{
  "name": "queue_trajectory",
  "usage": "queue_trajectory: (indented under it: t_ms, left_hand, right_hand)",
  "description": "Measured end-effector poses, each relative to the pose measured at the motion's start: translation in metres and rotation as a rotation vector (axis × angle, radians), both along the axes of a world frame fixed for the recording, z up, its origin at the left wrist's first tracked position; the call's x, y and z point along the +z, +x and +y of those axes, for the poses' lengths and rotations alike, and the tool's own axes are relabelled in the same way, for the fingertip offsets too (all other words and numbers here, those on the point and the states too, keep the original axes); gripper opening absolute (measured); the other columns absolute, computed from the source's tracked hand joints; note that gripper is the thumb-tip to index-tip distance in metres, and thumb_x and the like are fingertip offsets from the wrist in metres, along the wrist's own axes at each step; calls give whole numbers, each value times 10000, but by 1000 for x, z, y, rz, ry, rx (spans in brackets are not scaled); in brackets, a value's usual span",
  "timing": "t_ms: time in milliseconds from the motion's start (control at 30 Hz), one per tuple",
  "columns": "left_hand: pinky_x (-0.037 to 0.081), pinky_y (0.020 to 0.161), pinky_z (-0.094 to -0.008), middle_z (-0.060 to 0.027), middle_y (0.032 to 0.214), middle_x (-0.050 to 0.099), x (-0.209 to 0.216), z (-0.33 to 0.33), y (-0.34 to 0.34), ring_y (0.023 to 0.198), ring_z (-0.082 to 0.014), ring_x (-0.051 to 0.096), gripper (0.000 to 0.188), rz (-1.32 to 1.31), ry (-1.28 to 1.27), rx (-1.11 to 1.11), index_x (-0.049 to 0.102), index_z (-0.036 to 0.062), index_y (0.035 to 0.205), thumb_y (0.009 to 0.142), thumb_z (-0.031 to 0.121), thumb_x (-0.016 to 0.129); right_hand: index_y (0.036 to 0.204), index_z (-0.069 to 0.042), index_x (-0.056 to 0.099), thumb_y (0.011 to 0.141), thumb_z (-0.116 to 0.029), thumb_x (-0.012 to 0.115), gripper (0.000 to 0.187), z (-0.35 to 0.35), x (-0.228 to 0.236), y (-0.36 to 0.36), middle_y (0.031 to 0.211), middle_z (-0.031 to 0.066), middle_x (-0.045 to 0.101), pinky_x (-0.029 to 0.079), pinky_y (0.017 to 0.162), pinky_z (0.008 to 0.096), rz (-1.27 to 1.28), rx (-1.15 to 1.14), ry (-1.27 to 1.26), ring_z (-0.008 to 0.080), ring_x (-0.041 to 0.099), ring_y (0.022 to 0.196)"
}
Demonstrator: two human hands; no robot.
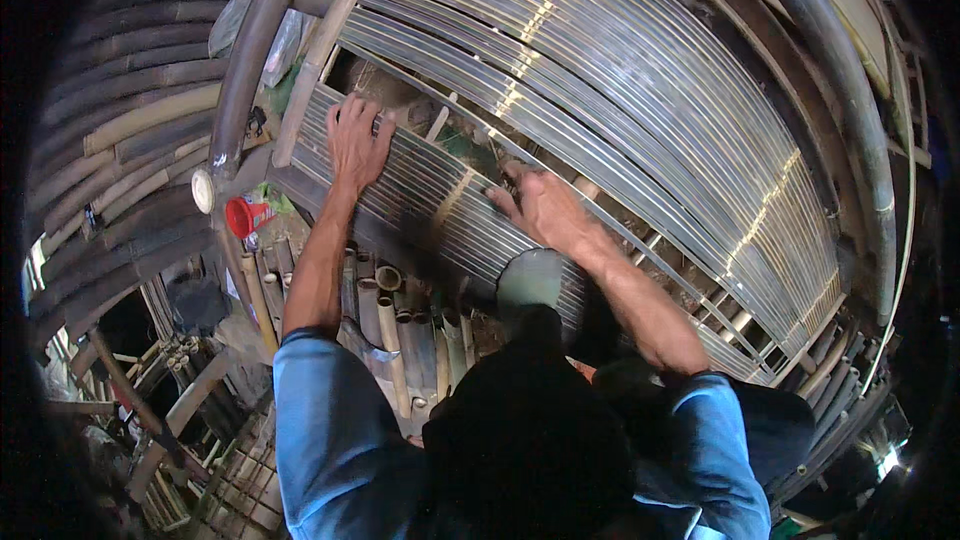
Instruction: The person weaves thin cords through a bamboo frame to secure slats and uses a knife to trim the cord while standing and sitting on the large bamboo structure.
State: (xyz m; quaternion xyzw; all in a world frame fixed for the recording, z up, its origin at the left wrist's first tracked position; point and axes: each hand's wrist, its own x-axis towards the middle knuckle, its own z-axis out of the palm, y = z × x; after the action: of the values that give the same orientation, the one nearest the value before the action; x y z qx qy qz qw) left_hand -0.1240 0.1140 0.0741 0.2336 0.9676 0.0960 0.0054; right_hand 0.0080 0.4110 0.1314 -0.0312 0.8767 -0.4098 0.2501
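Observation:
My left hand point(358, 143) lies on the near panel of narrow dark bamboo slats point(415, 170), its fingers stretched over the slats close to the panel's far edge. Farther right, my right hand point(550, 206) is curled at the gap beyond that edge. Its fingertips close around something small and dark that I cannot make out. Across the gap spreads a wide platform of long bamboo strips point(620, 80), crossed by pale bands. A few short crosspieces point(438, 123) show inside the gap. My knee covers part of the near panel's right end.
A red container point(246, 215) sits left of the near panel, below a thick dark pole point(245, 70). Upright cut bamboo tubes point(388, 330) stand close in front of me. Bamboo poles point(150, 120) line the left side, and a thick curved pole point(850, 90) runs along the right.

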Motion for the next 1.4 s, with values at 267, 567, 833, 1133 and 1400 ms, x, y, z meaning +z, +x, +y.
queue_trajectory:
  t_ms: [267,567,833,1133,1400]
  left_hand:
    - [272,1129,-554,-179,1363,533,-16,-7,14,1375,-384,432,461,159,213,25,588,26,1261,872,234,723]
    - [395,1014,-525,-166,1156,565,-16,7,77,1120,-370,541,467,159,452,160,613,58,1256,845,220,763]
    - [488,871,-439,-131,968,637,-22,4,95,967,-335,614,169,175,198,227,696,52,1065,934,156,667]
    - [519,818,-293,-110,1000,730,139,-183,69,911,-238,674,259,-677,1128,646,729,-7,1014,1010,184,555]
    - [494,806,-325,-85,1070,719,123,-57,-34,859,-188,610,275,-593,899,630,721,29,1191,951,77,597]
  right_hand:
    - [1379,7,574,1053,-468,493,582,-67,-84,-53,1278,239,668,487,997,430,-442,-346,-368,344,664,1138]
    - [936,-52,715,974,-232,550,247,-71,-138,-46,941,115,727,490,819,365,-364,-596,-437,211,656,907]
    - [975,-6,726,1005,-391,546,426,-57,-92,-47,975,173,734,492,865,421,-445,-385,-347,284,671,910]
    - [1219,-86,705,1042,-407,548,398,-32,-112,-24,1194,141,714,459,1015,362,-454,-172,-313,235,627,1126]
    - [1461,-108,530,1009,-295,586,493,-55,-105,-60,1323,146,664,431,1042,364,-411,-357,-401,259,589,1233]
